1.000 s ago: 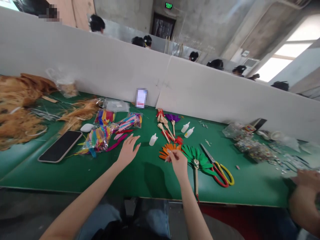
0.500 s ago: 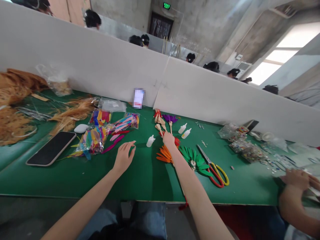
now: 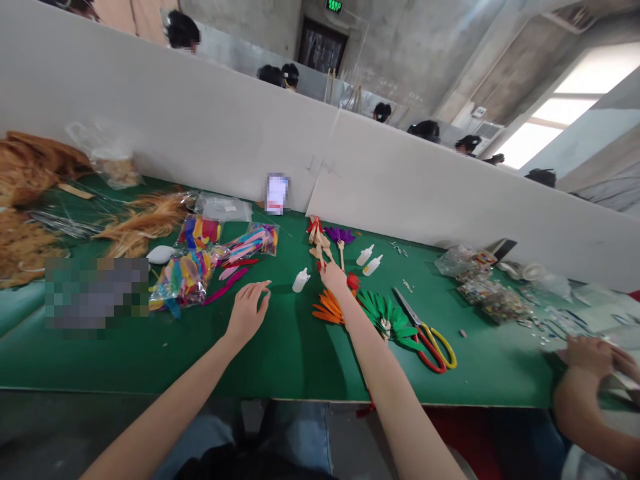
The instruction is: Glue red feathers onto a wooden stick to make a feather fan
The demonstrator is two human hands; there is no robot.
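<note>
Over the middle of the green table [image 3: 280, 360], seen from the head camera, the right hand [image 3: 333, 277] has its fingertips at the near end of the pale sticks [image 3: 325, 247], which lie on the table at eleven o'clock from it. The fingers look drawn together, but I cannot tell whether they are clamped on a stick or only touch it, since the back of the hand hides the grip. A red piece [image 3: 353, 281] lies just beside this hand at three o'clock, a purple petalled piece [image 3: 340, 235] at twelve. Orange petals [image 3: 327, 308] show at six o'clock, partly covered by the wrist, and a green petalled piece [image 3: 385, 317] at four, with scissors [image 3: 425, 333] beyond it in the same direction. Two white bottles [image 3: 365, 255] stand near, between two and three o'clock.

The left hand [image 3: 247, 310] holds nothing, its thumb and fingers apart and loosely curved. At two o'clock from it stands a single small bottle [image 3: 301, 281], near but apart; magenta strips [image 3: 225, 288] lie just beside it at ten o'clock, a bag of coloured feathers [image 3: 186, 277] farther out that way. Well apart from both, at the table's four o'clock, is a co-worker's forearm [image 3: 580, 400]
</note>
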